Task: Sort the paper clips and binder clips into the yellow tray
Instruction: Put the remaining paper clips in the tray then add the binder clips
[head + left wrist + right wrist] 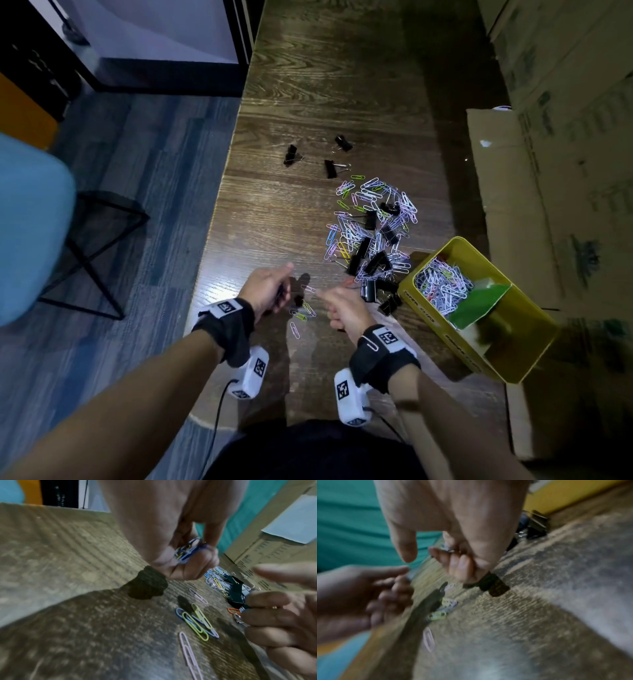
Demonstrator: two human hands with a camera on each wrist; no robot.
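Observation:
My left hand (274, 289) hovers over the table's near edge and grips a bunch of coloured paper clips (187, 551) in its curled fingers. My right hand (337, 305) is close beside it, its lower fingers (458, 563) curled and one finger stretched toward the left hand; whether it holds a clip is unclear. A few loose paper clips (303, 313) lie on the wood between the hands. The main pile of paper clips and black binder clips (373, 233) lies beyond. The yellow tray (428, 320) at the right holds many paper clips (442, 284).
Three black binder clips (330, 168) lie apart farther up the wooden table (308, 85). Cardboard boxes (565, 171) stand along the right side, close behind the tray. A green card (479, 305) lies in the tray. A blue chair (30, 222) stands on the floor at the left.

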